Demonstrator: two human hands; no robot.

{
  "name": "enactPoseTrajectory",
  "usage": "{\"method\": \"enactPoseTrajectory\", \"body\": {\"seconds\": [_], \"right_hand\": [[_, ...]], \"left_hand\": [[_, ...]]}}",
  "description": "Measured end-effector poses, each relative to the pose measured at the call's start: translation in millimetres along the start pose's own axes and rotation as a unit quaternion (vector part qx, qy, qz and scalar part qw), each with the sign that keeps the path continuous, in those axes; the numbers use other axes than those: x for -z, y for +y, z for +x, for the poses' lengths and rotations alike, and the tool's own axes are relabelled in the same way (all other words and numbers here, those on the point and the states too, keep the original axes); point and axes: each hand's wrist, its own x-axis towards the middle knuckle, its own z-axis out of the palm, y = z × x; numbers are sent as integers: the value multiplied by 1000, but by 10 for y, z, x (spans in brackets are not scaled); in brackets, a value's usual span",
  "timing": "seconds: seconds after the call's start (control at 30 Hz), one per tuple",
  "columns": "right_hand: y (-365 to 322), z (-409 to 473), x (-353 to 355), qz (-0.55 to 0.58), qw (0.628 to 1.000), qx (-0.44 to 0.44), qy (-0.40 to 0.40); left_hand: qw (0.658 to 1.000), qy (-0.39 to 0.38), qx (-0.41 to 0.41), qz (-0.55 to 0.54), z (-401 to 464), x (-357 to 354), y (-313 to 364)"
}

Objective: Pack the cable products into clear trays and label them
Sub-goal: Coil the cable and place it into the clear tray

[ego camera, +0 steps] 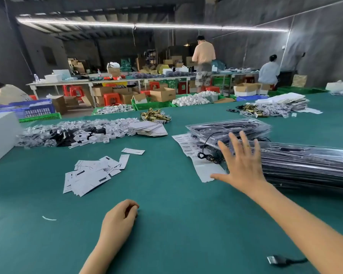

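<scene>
Several barcode label sheets [184, 144] lie unreadable beside stacked clear trays [305, 165].

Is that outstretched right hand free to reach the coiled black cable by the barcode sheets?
Probably yes: the right hand is open and empty, the coiled black cable lies uncovered just left of it.

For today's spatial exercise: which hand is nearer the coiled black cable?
Right. The right hand, fingers spread, hovers just right of the cable. The left hand rests curled on the table, well below and left.
</scene>
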Motion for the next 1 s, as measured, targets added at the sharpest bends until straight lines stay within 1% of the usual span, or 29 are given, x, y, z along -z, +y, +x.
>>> {"method": "enactPoseTrajectory", "body": {"seconds": [0.03, 0.07, 0.1, 0.13, 0.2, 0.23, 0.33, 0.4, 0.53, 0.63, 0.73, 0.87, 1.0], "right_hand": [[147, 45, 15, -47, 994, -59, -83], [263, 54, 48, -67, 983, -102, -136], [418, 35, 35, -81, 973, -131, -172], [571, 2, 23, -66, 963, -157, -210], [649, -122, -43, -34, 952, -154, -264], [639, -191, -72, -36, 951, -149, -270], [590, -309, -94, -69, 958, -139, -241], [573, -339, -48, -64, 963, -123, -231], [578, -353, 173, -56, 968, -89, -227], [458, -349, 399, -54, 969, -86, -227], [304, -334, 640, -41, 978, -84, -188], [94, -267, 1025, -16, 991, -72, -114], [-215, -195, 1310, -54, 995, -53, -63]], "left_hand": [[1000, 5, -5, -2, 18, -12, -31], [1000, 9, 2, -3, 6, 8, -1], [1000, 9, -1, -4, 8, 1, -16], [1000, 5, 3, -4, -10, 12, 1], [1000, 4, -1, -6, -13, 1, 8], [1000, 5, -5, -4, -10, 0, 2], [1000, 4, -9, 3, -18, 6, -2], [1000, 3, -11, 2, -30, 9, 9], [1000, 3, -12, 6, -40, 19, 24], [1000, 4, -14, 3, -44, 20, 30], [1000, 2, -16, 9, -47, 25, 31], [1000, 0, -17, 6, -51, 31, 36], [1000, -1, -18, 8, -46, 35, 43]]}}
